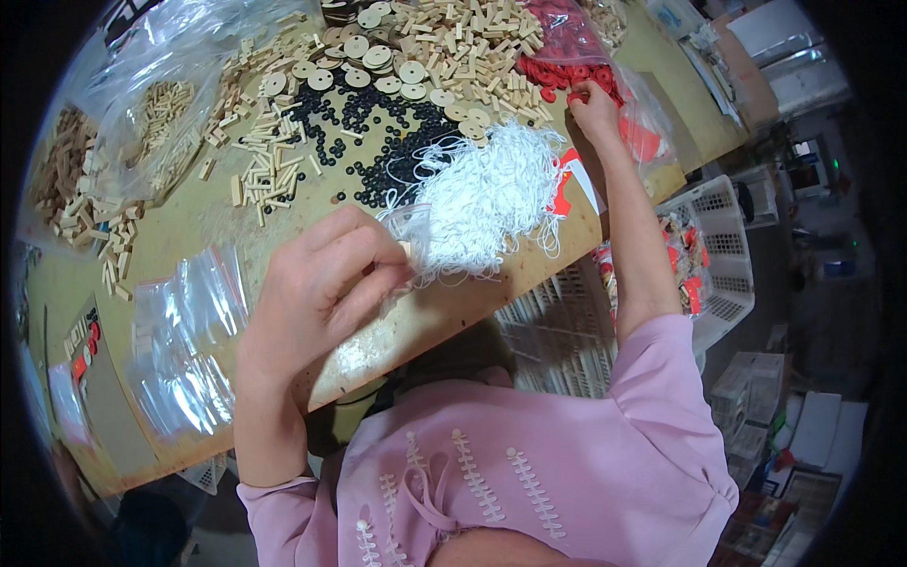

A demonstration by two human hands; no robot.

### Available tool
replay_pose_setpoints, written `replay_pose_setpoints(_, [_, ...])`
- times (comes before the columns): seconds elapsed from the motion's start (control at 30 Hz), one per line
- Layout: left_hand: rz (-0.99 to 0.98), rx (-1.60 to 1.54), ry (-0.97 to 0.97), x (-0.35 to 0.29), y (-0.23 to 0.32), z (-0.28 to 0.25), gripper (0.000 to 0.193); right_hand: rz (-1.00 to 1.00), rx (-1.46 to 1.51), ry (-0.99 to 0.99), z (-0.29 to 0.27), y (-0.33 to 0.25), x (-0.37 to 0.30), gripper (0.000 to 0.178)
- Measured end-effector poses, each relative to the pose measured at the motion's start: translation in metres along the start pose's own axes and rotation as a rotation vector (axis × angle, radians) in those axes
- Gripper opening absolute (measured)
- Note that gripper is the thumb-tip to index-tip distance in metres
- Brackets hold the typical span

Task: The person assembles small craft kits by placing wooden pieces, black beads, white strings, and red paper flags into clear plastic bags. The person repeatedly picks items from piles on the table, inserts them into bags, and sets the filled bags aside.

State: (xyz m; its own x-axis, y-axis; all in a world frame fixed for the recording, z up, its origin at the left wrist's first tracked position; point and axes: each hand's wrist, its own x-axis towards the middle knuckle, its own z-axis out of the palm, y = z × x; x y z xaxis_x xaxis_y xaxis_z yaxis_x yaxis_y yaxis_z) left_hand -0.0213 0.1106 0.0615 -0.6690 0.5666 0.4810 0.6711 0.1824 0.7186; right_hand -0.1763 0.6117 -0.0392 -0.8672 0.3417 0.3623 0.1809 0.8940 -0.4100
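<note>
My left hand [331, 279] is closed in a pinch on a small clear plastic bag [412, 227], held over the near edge of the table. A bit of pale wood shows at its fingertips. Just beyond the bag lies a tangled heap of white string loops [491, 198]. My right hand [595, 111] is stretched out to the far right, at the edge of a pile of small red pieces [557, 74]. Its thumb and forefinger come together, and a bit of red shows between them.
Pale wooden blocks [472, 42], wooden discs [355, 47], black rings [350, 113] and short wooden sticks [257, 170] are heaped across the table. Flat clear bags [184, 331] lie at left. Beyond the right table edge stands a white crate [727, 250] with filled bags.
</note>
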Motion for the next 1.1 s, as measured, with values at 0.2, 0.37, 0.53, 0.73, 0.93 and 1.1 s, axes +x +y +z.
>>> replay_pose_setpoints(0.2, [0.014,0.02,0.044,-0.003,-0.004,-0.003,0.007,0.18,0.561,-0.209,-0.039,-0.054,-0.03,0.023])
replay_pose_setpoints(0.37, [0.053,-0.024,0.059,-0.005,-0.006,-0.001,0.007,-0.202,0.962,-0.564,-0.106,-0.203,-0.116,0.025])
replay_pose_setpoints(0.53, [0.11,-0.007,0.078,-0.005,-0.016,-0.002,0.012,-0.426,0.811,-0.7,-0.121,-0.284,-0.171,0.016])
replay_pose_setpoints(0.73, [0.162,-0.025,0.055,-0.003,-0.017,-0.002,0.013,-0.491,0.539,-0.978,-0.11,-0.277,-0.171,0.024])
replay_pose_setpoints(0.93, [0.133,-0.022,0.061,-0.004,-0.024,-0.001,0.014,-0.371,0.686,-1.056,-0.117,-0.276,-0.166,0.026])
replay_pose_setpoints(1.1, [0.141,-0.024,0.08,-0.004,-0.023,0.0,0.011,-0.369,0.571,-1.142,-0.123,-0.277,-0.176,0.022])
